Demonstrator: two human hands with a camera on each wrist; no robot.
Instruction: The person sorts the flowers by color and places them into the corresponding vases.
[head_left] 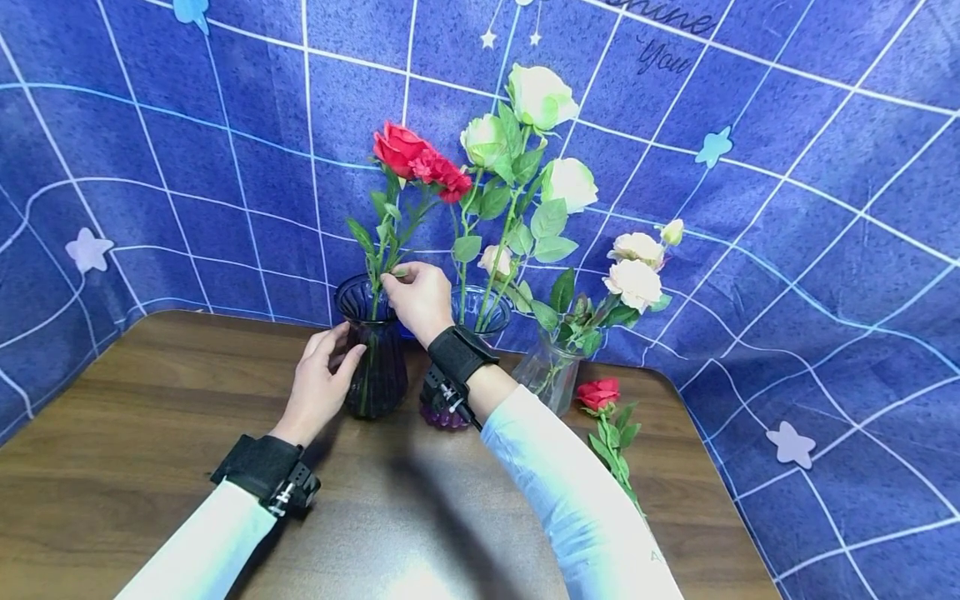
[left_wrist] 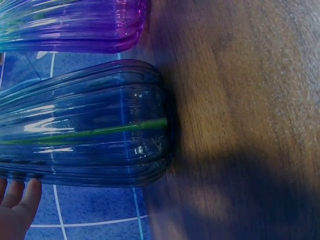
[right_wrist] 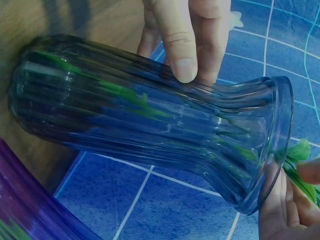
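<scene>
A dark ribbed glass vase (head_left: 377, 367) stands upright on the table. My left hand (head_left: 318, 387) holds it at the side, thumb on the front and fingers behind; its fingertips (left_wrist: 33, 187) show at the glass in the left wrist view. At the vase's mouth my right hand (head_left: 420, 300) pinches green stems, with leaves (right_wrist: 300, 150) beside its fingertips in the right wrist view. Above rise a red rose (head_left: 401, 150) and smaller red ruffled blooms (head_left: 442, 173). One green stem (left_wrist: 95, 132) reaches the vase's bottom inside.
Next to it stands a blue-purple vase (left_wrist: 125, 25) with white-green roses (head_left: 570, 183), partly behind my right wrist. A clear vase (head_left: 551, 379) with pale pink roses (head_left: 633, 283) is further right. One red rose (head_left: 600, 393) lies on the table (head_left: 150, 400). Blue cloth (head_left: 247, 167) hangs behind.
</scene>
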